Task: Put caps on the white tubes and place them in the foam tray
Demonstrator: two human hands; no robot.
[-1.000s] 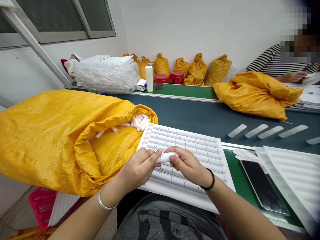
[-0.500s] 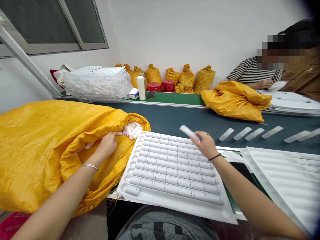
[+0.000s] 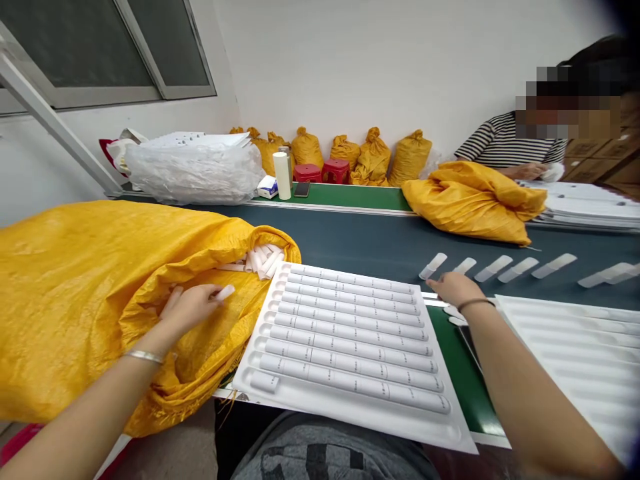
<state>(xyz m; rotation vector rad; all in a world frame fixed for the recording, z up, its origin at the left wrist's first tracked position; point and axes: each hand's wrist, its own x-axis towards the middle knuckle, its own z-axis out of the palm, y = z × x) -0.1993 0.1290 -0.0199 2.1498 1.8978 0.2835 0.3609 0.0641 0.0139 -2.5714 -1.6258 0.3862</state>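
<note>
My left hand [image 3: 197,303] is at the mouth of a large yellow woven sack [image 3: 100,267], pinching a short white tube [image 3: 226,292] whose end sticks out past the fingers. More loose white tubes [image 3: 263,259] lie in the sack's opening. Over the belt's near edge, my right hand [image 3: 456,288] has its fingers closed at the lower end of a white tube [image 3: 434,265], which leans on the dark belt. Between my hands a white moulded tray [image 3: 350,419] holds rows of printed white tubes [image 3: 350,347]; the front groove has a single short piece [image 3: 265,381] at its left end.
Several translucent-tipped tubes [image 3: 493,268] lie slanted along the dark belt [image 3: 350,233]. Another white tray [image 3: 575,360] is at the right. Across the belt are a yellow sack [image 3: 470,200], a plastic-wrapped stack [image 3: 195,167] and a person in a striped shirt [image 3: 493,140].
My right hand has moved right and down with its tube to the belt edge. My left hand has drawn back left and now shows a tube in its fingers. Belt tubes shifted slightly right.
</note>
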